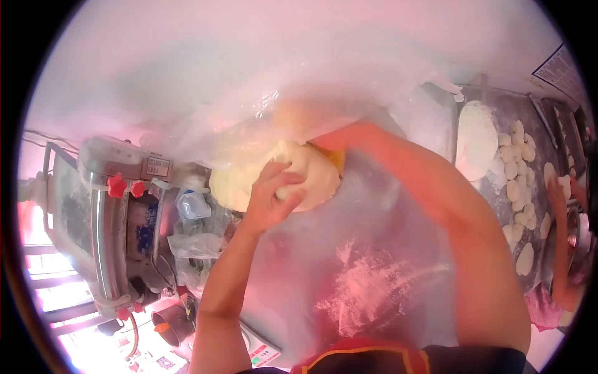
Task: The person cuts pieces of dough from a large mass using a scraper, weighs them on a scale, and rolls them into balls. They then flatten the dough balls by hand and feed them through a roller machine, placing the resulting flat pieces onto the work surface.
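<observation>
A large mound of pale dough [317,181] lies on the grey worktop in the middle of the view. My left hand [272,190] presses into its near left side, thumb and fingers curled round a lump of it. My right arm reaches across to the far side of the dough. There my right hand [298,119] is blurred behind a clear plastic sheet [249,115], and its fingers cannot be made out. Something yellow [337,159] shows at the dough's right edge, partly hidden by the right wrist.
Loose flour [364,290] is scattered on the near worktop. A metal machine with red knobs [116,186] stands at left, plastic bags [194,245] beside it. On the right are a large dough slab [476,140], several small dough pieces [514,190] and another person's hands [556,192].
</observation>
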`<move>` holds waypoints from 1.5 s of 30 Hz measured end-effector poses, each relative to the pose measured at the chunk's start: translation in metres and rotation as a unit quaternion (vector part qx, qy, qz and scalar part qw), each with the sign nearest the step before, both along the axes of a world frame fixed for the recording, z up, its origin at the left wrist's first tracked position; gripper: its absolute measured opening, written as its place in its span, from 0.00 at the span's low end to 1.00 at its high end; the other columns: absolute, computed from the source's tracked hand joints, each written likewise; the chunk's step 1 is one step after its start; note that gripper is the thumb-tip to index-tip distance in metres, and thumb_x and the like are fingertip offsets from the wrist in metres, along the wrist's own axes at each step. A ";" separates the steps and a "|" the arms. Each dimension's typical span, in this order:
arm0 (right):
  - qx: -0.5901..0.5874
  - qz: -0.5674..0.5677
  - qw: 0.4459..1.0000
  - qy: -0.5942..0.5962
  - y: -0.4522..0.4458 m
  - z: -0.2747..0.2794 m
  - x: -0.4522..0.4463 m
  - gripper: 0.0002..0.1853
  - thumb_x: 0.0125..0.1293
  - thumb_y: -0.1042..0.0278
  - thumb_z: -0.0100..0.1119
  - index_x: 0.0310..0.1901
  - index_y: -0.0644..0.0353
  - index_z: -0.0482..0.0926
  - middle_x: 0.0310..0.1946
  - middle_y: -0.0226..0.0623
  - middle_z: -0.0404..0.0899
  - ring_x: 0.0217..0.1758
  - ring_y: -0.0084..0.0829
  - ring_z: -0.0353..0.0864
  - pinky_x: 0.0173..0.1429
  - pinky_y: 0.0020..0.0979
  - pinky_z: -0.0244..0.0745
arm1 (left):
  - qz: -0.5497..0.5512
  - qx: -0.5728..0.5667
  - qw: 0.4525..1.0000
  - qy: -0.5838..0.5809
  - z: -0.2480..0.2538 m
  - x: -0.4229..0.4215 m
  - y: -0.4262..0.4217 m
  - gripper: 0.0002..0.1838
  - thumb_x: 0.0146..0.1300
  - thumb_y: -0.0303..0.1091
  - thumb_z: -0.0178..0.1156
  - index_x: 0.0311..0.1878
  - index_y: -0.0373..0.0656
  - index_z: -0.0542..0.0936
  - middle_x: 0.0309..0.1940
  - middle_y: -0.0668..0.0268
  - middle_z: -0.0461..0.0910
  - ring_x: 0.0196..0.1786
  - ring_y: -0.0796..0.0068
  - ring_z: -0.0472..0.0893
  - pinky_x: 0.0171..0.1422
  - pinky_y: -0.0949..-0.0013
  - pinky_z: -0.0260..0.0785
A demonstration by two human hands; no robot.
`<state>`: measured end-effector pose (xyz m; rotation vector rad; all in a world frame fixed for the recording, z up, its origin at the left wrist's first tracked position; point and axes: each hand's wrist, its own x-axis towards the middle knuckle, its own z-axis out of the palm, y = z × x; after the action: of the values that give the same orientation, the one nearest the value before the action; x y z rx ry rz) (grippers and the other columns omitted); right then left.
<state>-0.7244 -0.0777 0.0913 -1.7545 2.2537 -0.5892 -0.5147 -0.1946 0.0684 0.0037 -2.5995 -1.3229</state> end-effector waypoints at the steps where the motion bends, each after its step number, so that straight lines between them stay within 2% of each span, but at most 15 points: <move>1: 0.027 -0.009 1.000 -0.011 0.011 0.016 0.001 0.31 0.62 0.57 0.57 0.66 0.54 0.65 0.63 0.44 0.68 0.65 0.38 0.67 0.67 0.38 0.62 | 0.009 -0.034 0.999 0.023 -0.008 0.006 0.000 0.10 0.53 0.30 0.65 0.38 0.37 0.81 0.40 0.56 0.78 0.50 0.56 0.75 0.67 0.56 0.59; 5: 0.190 -0.149 0.967 -0.077 0.057 0.077 -0.021 0.32 0.58 0.64 0.58 0.66 0.56 0.65 0.61 0.47 0.70 0.63 0.40 0.70 0.64 0.37 0.65 | 0.034 -0.069 0.995 0.064 -0.015 0.019 0.007 0.08 0.52 0.31 0.68 0.35 0.40 0.82 0.36 0.58 0.78 0.47 0.54 0.77 0.69 0.48 0.55; 8: 0.135 -0.233 0.953 -0.139 0.088 0.077 -0.028 0.33 0.56 0.69 0.58 0.66 0.58 0.65 0.59 0.50 0.72 0.61 0.42 0.72 0.62 0.37 0.68 | 0.016 -0.079 0.996 0.044 -0.011 0.019 0.007 0.11 0.56 0.34 0.66 0.41 0.42 0.82 0.42 0.56 0.77 0.49 0.53 0.76 0.68 0.51 0.59; 10: -0.048 -0.171 0.980 -0.091 0.107 -0.010 -0.037 0.33 0.55 0.69 0.58 0.65 0.59 0.65 0.58 0.50 0.73 0.62 0.42 0.72 0.63 0.36 0.67 | 0.008 -0.052 0.998 -0.024 0.015 0.016 0.013 0.16 0.59 0.37 0.64 0.48 0.43 0.80 0.47 0.55 0.75 0.52 0.53 0.75 0.66 0.53 0.61; 13: -0.094 -0.225 0.949 -0.200 0.117 -0.048 -0.032 0.33 0.55 0.69 0.58 0.65 0.58 0.65 0.57 0.49 0.74 0.61 0.42 0.72 0.64 0.35 0.66 | 0.038 -0.048 0.993 -0.096 0.038 0.008 0.024 0.23 0.61 0.40 0.62 0.58 0.45 0.74 0.53 0.52 0.71 0.56 0.51 0.72 0.62 0.56 0.64; 14: -0.069 -0.271 0.923 -0.265 0.117 -0.052 -0.029 0.33 0.55 0.69 0.58 0.66 0.57 0.65 0.57 0.49 0.74 0.61 0.42 0.73 0.64 0.35 0.66 | 0.059 -0.087 0.991 -0.089 0.036 0.002 0.027 0.24 0.62 0.41 0.61 0.60 0.44 0.73 0.55 0.51 0.70 0.56 0.51 0.72 0.61 0.56 0.65; 17: -0.119 -0.230 0.904 -0.340 0.091 -0.048 -0.029 0.33 0.56 0.68 0.57 0.66 0.56 0.65 0.59 0.47 0.72 0.61 0.41 0.72 0.65 0.35 0.65 | 0.136 -0.267 0.954 -0.014 0.025 -0.017 0.033 0.29 0.66 0.45 0.57 0.65 0.41 0.67 0.57 0.47 0.69 0.56 0.50 0.72 0.60 0.55 0.66; 20: -0.060 -0.206 0.944 -0.252 0.048 -0.071 -0.047 0.32 0.56 0.68 0.60 0.65 0.59 0.65 0.59 0.45 0.72 0.59 0.40 0.73 0.65 0.34 0.65 | 0.119 -0.416 0.901 0.017 0.006 -0.040 0.028 0.33 0.63 0.52 0.58 0.65 0.39 0.68 0.58 0.43 0.68 0.60 0.46 0.69 0.64 0.50 0.61; 24: 0.003 -0.155 0.960 -0.234 0.027 -0.059 -0.022 0.35 0.54 0.68 0.64 0.65 0.59 0.65 0.60 0.42 0.72 0.61 0.38 0.72 0.64 0.33 0.65 | 0.113 -0.290 0.949 -0.040 0.003 -0.046 0.028 0.38 0.56 0.57 0.62 0.62 0.38 0.70 0.59 0.45 0.69 0.62 0.45 0.68 0.68 0.47 0.56; 26: 0.022 -0.177 0.906 -0.383 0.025 -0.050 -0.013 0.37 0.53 0.68 0.66 0.66 0.58 0.63 0.61 0.42 0.71 0.63 0.38 0.70 0.65 0.33 0.65 | 0.102 -0.237 0.965 -0.039 -0.001 -0.035 0.031 0.39 0.53 0.57 0.65 0.61 0.39 0.71 0.58 0.46 0.70 0.63 0.46 0.68 0.69 0.47 0.55; 29: 0.083 -0.143 0.885 -0.435 0.022 -0.029 0.002 0.40 0.56 0.70 0.62 0.71 0.56 0.57 0.63 0.43 0.69 0.65 0.37 0.68 0.67 0.34 0.63 | 0.095 -0.236 0.967 -0.011 0.000 -0.021 0.035 0.35 0.50 0.54 0.68 0.59 0.43 0.75 0.57 0.51 0.72 0.62 0.48 0.70 0.69 0.46 0.55; 32: -0.062 -0.085 0.937 -0.334 0.040 -0.073 0.025 0.42 0.58 0.73 0.57 0.74 0.53 0.49 0.61 0.45 0.70 0.62 0.38 0.71 0.65 0.32 0.65 | 0.085 -0.265 0.960 0.020 -0.001 0.001 0.038 0.30 0.47 0.50 0.70 0.54 0.48 0.78 0.56 0.55 0.73 0.60 0.51 0.72 0.69 0.44 0.55; 35: -0.137 -0.123 0.931 -0.315 0.058 -0.074 0.073 0.43 0.62 0.74 0.53 0.75 0.44 0.43 0.63 0.46 0.70 0.62 0.38 0.73 0.64 0.38 0.65 | 0.043 -0.216 0.974 0.053 -0.008 0.032 0.034 0.25 0.47 0.45 0.71 0.50 0.51 0.81 0.55 0.58 0.74 0.62 0.51 0.71 0.70 0.42 0.53; 39: -0.010 -0.165 0.920 -0.356 0.084 -0.022 0.113 0.43 0.61 0.70 0.50 0.75 0.48 0.39 0.27 0.52 0.78 0.32 0.50 0.79 0.44 0.43 0.72 | 0.034 -0.190 0.980 0.045 -0.011 0.083 0.032 0.19 0.48 0.36 0.71 0.46 0.51 0.82 0.57 0.64 0.75 0.66 0.53 0.70 0.71 0.43 0.52; 45: -0.033 -0.234 0.940 -0.246 0.118 0.012 0.056 0.42 0.61 0.67 0.51 0.75 0.47 0.43 0.32 0.52 0.79 0.33 0.53 0.78 0.44 0.45 0.73 | 0.095 -0.157 0.979 0.084 -0.021 0.100 0.046 0.16 0.54 0.33 0.67 0.48 0.50 0.82 0.61 0.62 0.73 0.67 0.52 0.68 0.71 0.43 0.52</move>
<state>-0.6685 0.0403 0.1032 -0.9258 2.2788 -1.0686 -0.4148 -0.1491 0.0475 0.0834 -2.5580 -0.8049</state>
